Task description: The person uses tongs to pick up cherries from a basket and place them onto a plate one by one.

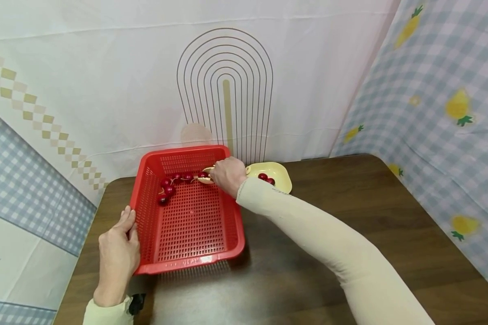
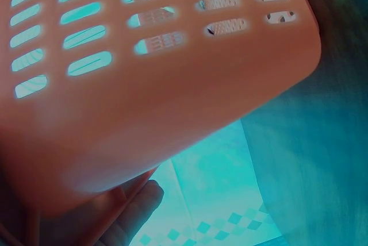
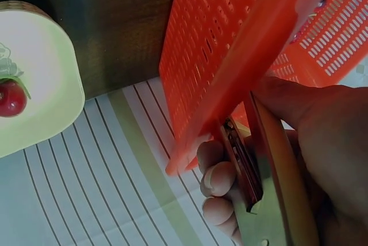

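Note:
At the left rim of a red plastic basket (image 1: 192, 216), my left hand (image 1: 119, 253) grips the edge. In the left wrist view the basket wall (image 2: 172, 96) fills most of the picture, and a fingertip (image 2: 146, 197) shows under the rim. My right hand (image 1: 229, 174) reaches over the basket's right rim and holds a pair of tongs (image 3: 282, 183). Inside the basket, the pale tong tips (image 1: 205, 180) are around a cherry (image 1: 202, 174); whether they pinch it is unclear. Several more red cherries (image 1: 169, 190) lie along the basket's back and left.
A pale yellow dish (image 1: 283, 180) with red cherries (image 1: 263, 176) stands right of the basket, partly behind the right arm. Everything rests on a dark wooden table (image 1: 309, 271). Patterned cloth (image 1: 309, 90) hangs at the table's back and sides.

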Available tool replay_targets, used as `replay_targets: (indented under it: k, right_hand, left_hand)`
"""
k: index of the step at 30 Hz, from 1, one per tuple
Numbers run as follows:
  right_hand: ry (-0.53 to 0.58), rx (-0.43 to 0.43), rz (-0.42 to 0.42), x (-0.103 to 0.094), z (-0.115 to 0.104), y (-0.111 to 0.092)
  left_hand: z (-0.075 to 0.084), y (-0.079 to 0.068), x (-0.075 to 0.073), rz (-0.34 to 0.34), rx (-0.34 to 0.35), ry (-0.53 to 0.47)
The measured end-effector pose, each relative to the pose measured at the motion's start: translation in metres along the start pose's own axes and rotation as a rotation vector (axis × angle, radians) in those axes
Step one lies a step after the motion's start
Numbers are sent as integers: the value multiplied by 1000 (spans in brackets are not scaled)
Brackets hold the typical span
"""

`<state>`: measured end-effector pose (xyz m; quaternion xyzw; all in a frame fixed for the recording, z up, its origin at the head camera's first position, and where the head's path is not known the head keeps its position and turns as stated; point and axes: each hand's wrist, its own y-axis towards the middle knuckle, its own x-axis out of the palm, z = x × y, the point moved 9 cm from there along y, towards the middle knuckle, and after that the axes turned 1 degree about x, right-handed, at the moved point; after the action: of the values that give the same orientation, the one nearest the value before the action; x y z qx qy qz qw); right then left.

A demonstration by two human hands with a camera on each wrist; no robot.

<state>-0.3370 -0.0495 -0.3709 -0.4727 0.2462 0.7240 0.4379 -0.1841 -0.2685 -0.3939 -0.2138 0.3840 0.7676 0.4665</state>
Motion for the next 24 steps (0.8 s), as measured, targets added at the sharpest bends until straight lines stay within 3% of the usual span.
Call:
replay_targets:
  k: [24]
  right_hand:
    - [5, -53, 57, -14, 4, -20]
  left_hand:
    - [0, 0, 0, -8, -11, 4]
